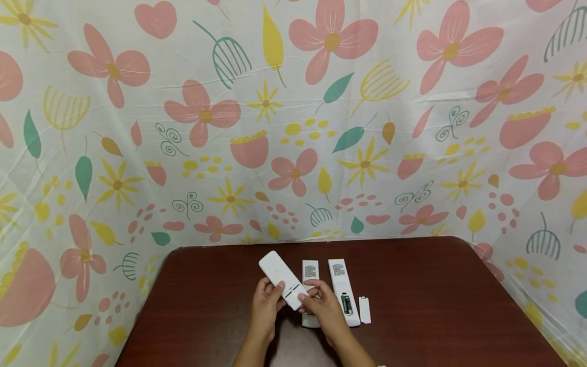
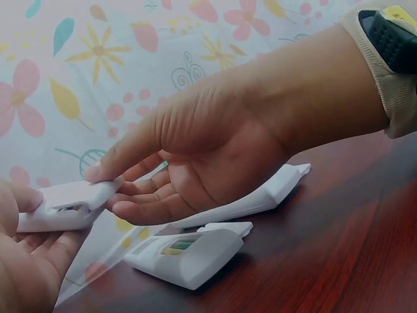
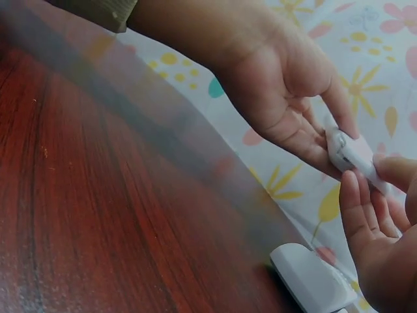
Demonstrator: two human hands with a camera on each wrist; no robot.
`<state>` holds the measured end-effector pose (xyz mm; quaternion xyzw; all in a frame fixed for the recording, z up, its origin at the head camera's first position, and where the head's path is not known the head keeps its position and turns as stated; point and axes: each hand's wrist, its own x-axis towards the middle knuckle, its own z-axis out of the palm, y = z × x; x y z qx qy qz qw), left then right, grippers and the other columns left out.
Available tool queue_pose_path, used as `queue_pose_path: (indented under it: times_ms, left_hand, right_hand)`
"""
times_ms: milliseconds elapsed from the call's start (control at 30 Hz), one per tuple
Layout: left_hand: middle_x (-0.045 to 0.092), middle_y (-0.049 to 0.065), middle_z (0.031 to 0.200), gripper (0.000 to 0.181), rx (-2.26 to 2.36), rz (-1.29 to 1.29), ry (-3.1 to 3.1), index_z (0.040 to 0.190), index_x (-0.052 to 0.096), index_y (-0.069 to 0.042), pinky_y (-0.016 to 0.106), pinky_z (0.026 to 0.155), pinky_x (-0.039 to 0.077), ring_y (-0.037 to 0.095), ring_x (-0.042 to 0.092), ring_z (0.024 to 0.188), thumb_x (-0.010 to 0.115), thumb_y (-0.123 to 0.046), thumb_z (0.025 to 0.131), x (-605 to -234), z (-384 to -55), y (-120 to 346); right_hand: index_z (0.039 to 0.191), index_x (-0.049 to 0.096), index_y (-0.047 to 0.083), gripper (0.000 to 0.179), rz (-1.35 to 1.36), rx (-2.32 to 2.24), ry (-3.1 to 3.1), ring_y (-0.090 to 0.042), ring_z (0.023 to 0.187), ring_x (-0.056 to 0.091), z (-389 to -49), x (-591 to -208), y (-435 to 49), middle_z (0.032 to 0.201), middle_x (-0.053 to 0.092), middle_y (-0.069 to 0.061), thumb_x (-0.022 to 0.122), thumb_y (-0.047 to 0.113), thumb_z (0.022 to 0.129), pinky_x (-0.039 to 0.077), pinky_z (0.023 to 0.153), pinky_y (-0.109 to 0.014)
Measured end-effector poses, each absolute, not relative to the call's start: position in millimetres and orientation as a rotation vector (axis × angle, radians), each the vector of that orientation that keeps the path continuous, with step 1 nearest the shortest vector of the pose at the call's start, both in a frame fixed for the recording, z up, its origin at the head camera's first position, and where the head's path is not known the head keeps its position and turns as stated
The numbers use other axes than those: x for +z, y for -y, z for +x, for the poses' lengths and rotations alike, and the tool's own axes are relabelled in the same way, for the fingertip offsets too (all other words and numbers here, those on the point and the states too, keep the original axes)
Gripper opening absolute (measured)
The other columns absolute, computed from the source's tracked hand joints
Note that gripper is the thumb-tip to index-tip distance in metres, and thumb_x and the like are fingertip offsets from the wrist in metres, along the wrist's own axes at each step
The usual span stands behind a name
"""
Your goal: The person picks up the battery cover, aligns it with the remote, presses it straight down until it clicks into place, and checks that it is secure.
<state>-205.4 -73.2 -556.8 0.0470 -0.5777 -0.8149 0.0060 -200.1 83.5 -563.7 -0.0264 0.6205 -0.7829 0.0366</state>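
Note:
Both hands hold a white remote control (image 1: 281, 278) above the table, its back turned up and tilted. My left hand (image 1: 265, 308) grips its side, thumb on the back. My right hand (image 1: 326, 308) pinches the lower end between thumb and fingers. Two dark slits cross the back near that end. In the left wrist view, a gap shows under the raised end piece (image 2: 98, 193) at the right fingertips. A second remote (image 1: 310, 269) lies face down, partly hidden behind the right hand. Beside it lies a third remote (image 1: 338, 275) with batteries (image 1: 346, 304) in its uncovered compartment.
A loose white battery cover (image 1: 364, 310) lies right of the third remote. The dark red-brown table (image 1: 435, 300) extends to both sides. Behind and around it hangs a white cloth (image 1: 293, 132) printed with flowers and leaves.

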Motion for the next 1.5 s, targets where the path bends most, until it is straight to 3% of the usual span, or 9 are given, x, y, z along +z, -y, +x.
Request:
queue_pose_path:
  times_ms: [500,833,1233,1367,1500]
  left_hand:
    - [0.067,0.016,0.123,0.042,-2.563,0.194,1.801,0.133,0.041,0.004,0.030,0.081,0.056,0.014,0.067,0.097,0.060,-0.014,0.101,-552.7,-204.7,71.4]
    - [0.068,0.014,0.120,0.041,-2.561,0.155,1.835,0.132,0.043,0.003,0.029,0.080,0.057,0.013,0.068,0.094,0.062,-0.014,0.100,-553.3,-204.8,70.9]
    - [0.054,0.025,0.142,0.072,-2.556,-0.038,1.968,0.154,0.033,-0.002,0.027,0.094,0.053,0.027,0.060,0.123,0.067,0.000,0.090,-552.4,-202.8,71.6]
    - [0.051,0.024,0.140,0.076,-2.545,-0.053,1.982,0.157,0.030,-0.004,0.026,0.095,0.052,0.029,0.057,0.126,0.067,-0.001,0.091,-551.9,-202.1,70.9]
    - [0.052,0.024,0.138,0.075,-2.534,-0.053,1.991,0.157,0.031,-0.003,0.026,0.094,0.052,0.028,0.058,0.125,0.066,-0.001,0.091,-552.4,-202.2,71.1]
  right_hand:
    - [0.127,0.053,-0.010,0.043,-0.037,-2.429,-1.940,-0.011,0.069,0.066,-199.5,-566.5,-82.4,0.088,0.055,-0.004,0.072,0.000,0.089,0.060,0.065,-0.027]
    - [0.125,0.054,-0.009,0.042,-0.024,-2.382,-2.012,-0.009,0.071,0.063,-198.2,-565.4,-82.7,0.087,0.055,-0.001,0.072,0.008,0.092,0.059,0.066,-0.027]
    - [0.125,0.055,-0.009,0.039,0.017,-2.334,-2.013,-0.012,0.074,0.062,-197.5,-563.7,-79.7,0.095,0.061,-0.006,0.070,0.009,0.094,0.057,0.069,-0.027]
    - [0.125,0.055,-0.008,0.039,0.019,-2.320,-2.032,-0.013,0.074,0.062,-197.5,-562.7,-80.0,0.095,0.061,-0.007,0.070,0.010,0.094,0.057,0.070,-0.028]
    - [0.133,0.054,-0.002,0.045,-0.038,-2.252,-2.103,-0.011,0.080,0.063,-197.0,-561.5,-81.5,0.106,0.061,-0.013,0.071,0.011,0.093,0.056,0.071,-0.025]
